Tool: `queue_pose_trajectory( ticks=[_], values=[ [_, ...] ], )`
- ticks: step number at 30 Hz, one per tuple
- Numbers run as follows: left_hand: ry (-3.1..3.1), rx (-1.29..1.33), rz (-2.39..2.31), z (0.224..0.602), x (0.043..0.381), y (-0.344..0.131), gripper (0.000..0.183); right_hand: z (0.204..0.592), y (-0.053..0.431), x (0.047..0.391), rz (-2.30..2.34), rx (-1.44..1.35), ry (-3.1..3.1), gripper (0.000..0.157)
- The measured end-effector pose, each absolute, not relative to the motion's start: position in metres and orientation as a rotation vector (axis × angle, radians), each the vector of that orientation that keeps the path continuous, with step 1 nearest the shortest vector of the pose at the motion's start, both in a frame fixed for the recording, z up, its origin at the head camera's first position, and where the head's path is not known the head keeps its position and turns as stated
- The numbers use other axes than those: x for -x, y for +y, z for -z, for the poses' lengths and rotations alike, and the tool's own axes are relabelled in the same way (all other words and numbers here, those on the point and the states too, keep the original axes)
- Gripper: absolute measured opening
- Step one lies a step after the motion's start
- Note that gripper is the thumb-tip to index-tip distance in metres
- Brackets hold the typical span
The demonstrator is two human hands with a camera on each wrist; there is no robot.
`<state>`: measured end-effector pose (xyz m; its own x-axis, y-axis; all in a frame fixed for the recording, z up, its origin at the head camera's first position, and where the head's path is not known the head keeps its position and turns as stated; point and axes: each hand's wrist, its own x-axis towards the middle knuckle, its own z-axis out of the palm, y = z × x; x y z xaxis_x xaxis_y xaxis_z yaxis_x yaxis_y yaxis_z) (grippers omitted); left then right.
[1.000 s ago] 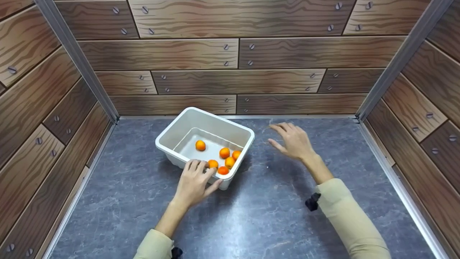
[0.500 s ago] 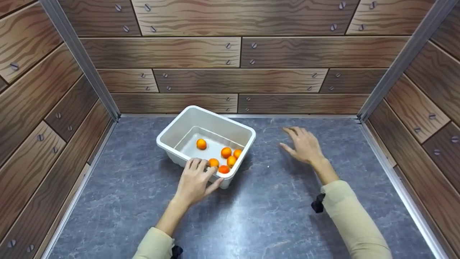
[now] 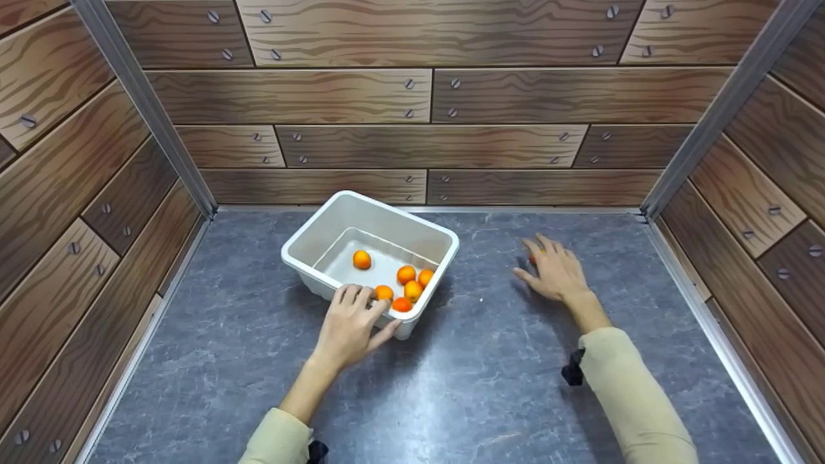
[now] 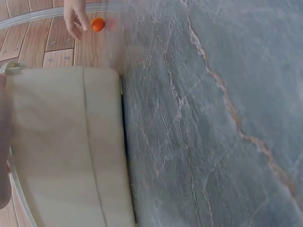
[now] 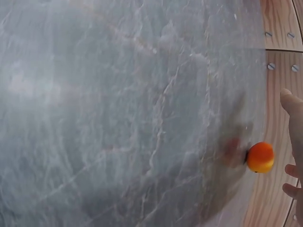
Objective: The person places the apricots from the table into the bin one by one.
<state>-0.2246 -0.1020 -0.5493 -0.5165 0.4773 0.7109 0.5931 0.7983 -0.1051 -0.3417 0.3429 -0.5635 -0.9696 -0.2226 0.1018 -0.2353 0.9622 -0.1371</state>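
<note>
A white plastic bin (image 3: 329,216) sits turned at an angle on the grey floor, with several small orange fruits (image 3: 362,260) inside, most gathered in its near right corner. My left hand (image 3: 345,325) grips the near rim, fingers over the edge and thumb spread along the outside. To the right of the bin, my right hand (image 3: 555,274) hovers with spread fingers above another small orange fruit (image 3: 533,260), mostly hidden from the head view. The right wrist view shows this red-orange fruit (image 5: 260,157), yellowish on one side, on the floor, apart from the fingers (image 5: 292,180).
Wood-patterned panels form the back wall (image 3: 348,147), left wall (image 3: 97,212) and right wall (image 3: 760,212). Metal strips edge the marbled grey floor (image 3: 477,386). The bin's far right corner lies close to the back wall.
My right hand has moved right, away from the bin, and lowered over the loose fruit, part of which now shows between the fingers. The left hand and bin stay put.
</note>
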Motion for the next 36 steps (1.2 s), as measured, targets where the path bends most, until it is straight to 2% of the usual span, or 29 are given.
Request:
queue_pose_trajectory(
  ticks=[10,28,36],
  values=[
    [-2.194,0.791,0.189,0.549,0.224,-0.103,0.036,0.575,0.35,0.341,-0.213,-0.316,-3.053,0.075],
    [-2.192,0.792,0.177,0.55,0.226,-0.102,0.036,0.586,0.358,0.338,-0.227,-0.268,-3.113,0.08],
    [-2.188,0.796,0.184,0.55,0.226,-0.103,0.036,0.589,0.359,0.34,-0.126,-0.286,-3.068,0.071]
  ],
)
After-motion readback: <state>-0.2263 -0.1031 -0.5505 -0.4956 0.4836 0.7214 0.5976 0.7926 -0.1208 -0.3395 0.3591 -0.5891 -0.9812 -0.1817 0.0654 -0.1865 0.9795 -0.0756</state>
